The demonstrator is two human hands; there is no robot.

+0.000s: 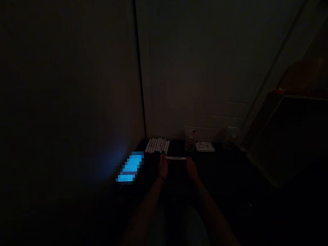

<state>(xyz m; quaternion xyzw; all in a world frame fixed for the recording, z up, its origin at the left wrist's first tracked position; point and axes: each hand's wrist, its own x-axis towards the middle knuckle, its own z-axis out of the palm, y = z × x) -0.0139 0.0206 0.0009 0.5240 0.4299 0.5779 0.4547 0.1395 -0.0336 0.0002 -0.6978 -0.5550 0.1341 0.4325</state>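
A white marker pen is held level between my two hands above the dark table. My left hand is closed on its left end, and my right hand grips its right end. Just beyond my left hand lies a row of several white markers, side by side. To the right, past my right hand, is a stack of white markers. The scene is very dark, so the single fingers are hard to make out.
A glowing, pixelated screen lies at the table's left. A clear container with coloured bits stands at the back, and another clear container is farther right. Behind the table rises a wall; a dark panel is at the right.
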